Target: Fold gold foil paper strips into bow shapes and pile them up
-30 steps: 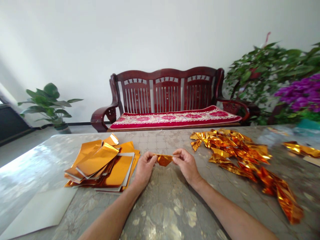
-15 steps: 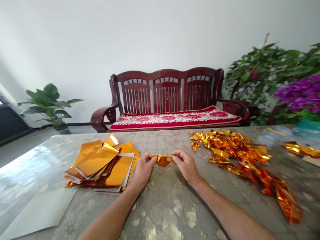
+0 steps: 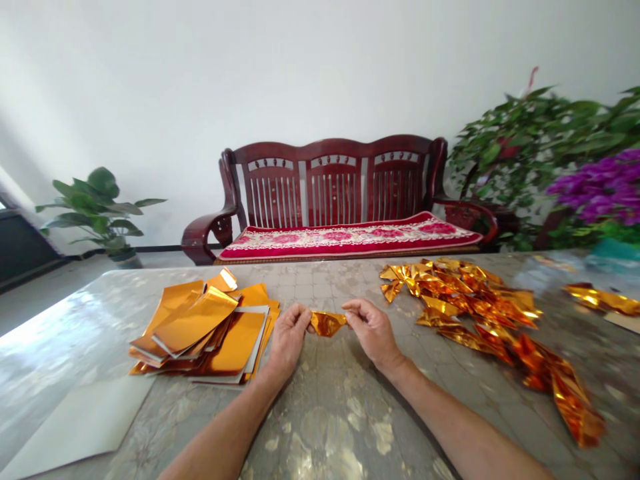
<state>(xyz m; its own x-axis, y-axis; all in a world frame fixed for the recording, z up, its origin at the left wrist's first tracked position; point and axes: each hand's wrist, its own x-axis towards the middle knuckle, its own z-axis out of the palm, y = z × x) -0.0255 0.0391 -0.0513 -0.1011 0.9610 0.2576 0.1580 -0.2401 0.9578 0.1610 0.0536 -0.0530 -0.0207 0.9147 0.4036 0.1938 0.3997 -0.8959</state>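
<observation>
Between my two hands is a small folded piece of gold foil paper (image 3: 328, 324), shiny, with a point hanging at its lower edge. My left hand (image 3: 290, 333) pinches its left end between thumb and fingers. At the right end, my right hand (image 3: 371, 330) pinches it with thumb and forefinger. Both hands are just above the table. Left of my left hand lies a stack of gold foil sheets (image 3: 240, 340), loosely fanned, with pale undersides. To the right of my right hand spreads a heap of folded gold foil pieces (image 3: 465, 293).
The table (image 3: 310, 413) has a patterned grey-brown top. A pale sheet (image 3: 83, 423) lies at its front left. Clear plastic (image 3: 547, 272) and another gold foil piece (image 3: 603, 300) are at the far right. Behind stands a dark red wooden bench (image 3: 330, 180); plants flank it.
The folded gold foil has tilted between my fingers, so more of its front face shows. My fingers have shifted slightly at its ends. The stack and heap are unchanged.
</observation>
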